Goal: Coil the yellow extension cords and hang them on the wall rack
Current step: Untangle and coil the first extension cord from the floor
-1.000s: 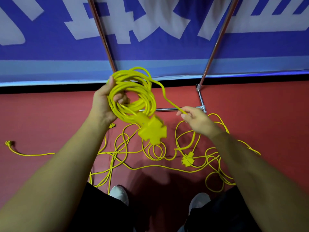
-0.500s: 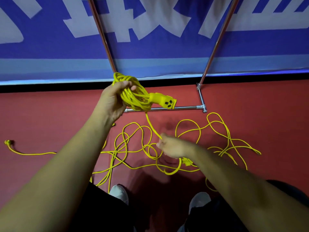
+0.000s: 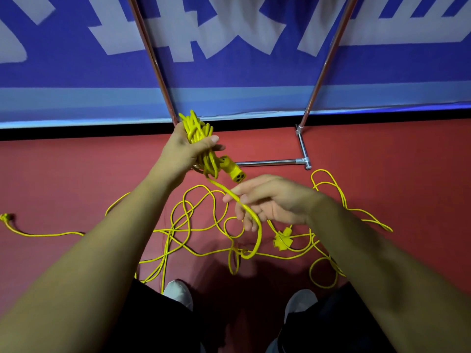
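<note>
Since half a sec ago the right hand [image 3: 275, 202] has come back up from near the red floor [image 3: 395, 154] w/ a fresh length of loose cord [image 3: 255, 225], and now sits between the floor and the coil [image 3: 197, 128], just below the socket end [image 3: 236, 174]. A sec ago the coil hung as wide open loops; now it's squeezed into a tight bundle, socket end poking out lower right. Read: one more wrap is prob about to go on, so coiling is mid-way, not done. The left hand [image 3: 184, 151] is closed firmly round the coil, thumb across the front, held up in front of the base of the blue banner. The right hand is only partly closed: thumb and index look to pinch the loose cord lightly, other fingers hang fairly straight and slack, the strand running over them and down in a curve to the floor. Whether that pinch is firm or the cord just slides thru, can't tell. Plenty left down there: a cord tangle [image 3: 189, 229] spread in front of the shoes, a cross-shaped socket block [image 3: 281, 239] near the right forearm, and a plug [image 3: 5, 217] far out left. The metal rack frame [image 3: 270, 163] stands beyond, against the banner, nothing hung on the part in view
</note>
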Demonstrator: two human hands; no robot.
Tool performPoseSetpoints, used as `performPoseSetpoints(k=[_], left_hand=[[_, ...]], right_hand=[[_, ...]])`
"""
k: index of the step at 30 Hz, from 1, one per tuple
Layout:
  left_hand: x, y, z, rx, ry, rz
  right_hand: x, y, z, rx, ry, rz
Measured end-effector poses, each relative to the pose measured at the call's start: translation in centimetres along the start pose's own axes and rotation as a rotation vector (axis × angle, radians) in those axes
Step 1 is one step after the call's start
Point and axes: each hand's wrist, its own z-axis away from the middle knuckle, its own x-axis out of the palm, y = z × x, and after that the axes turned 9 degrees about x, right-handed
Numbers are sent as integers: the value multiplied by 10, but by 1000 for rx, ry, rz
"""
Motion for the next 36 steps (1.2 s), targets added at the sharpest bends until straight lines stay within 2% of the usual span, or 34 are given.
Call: performPoseSetpoints(k=[4,7,11,14,21,25,26,29,32,36], left_hand=[[3,-4,0,7,-35,-149],[-2,-9,-1,13,-89,-275],[-10,-17,-1,29,-284,-425],[-9,-22,2,-29,-405,-361],[7,-16,17,-156,-547,-156],[15,-13,19,-98,-592,-469],[17,-14,19,-98,-595,-477],[18,-8,20,-128,-620,-236],[15,-1,18,-135,-617,-102],[12,7,20,-105,-591,46]], right_hand=[[-16,-7,9,-70,-191,-165],[-22,-7,13,-141,-195,-169],[-26,-11,14,-285,-71,-223],[-28,-12,12,-354,81,-185],[-36,-15,9,-397,212,-161],[-38,-16,11,-425,391,-41],[-39,-16,10,-433,434,-19],[-47,-15,7,-443,545,-16],[-59,-14,3,-459,628,-12],[-71,-14,4,-444,537,37]])
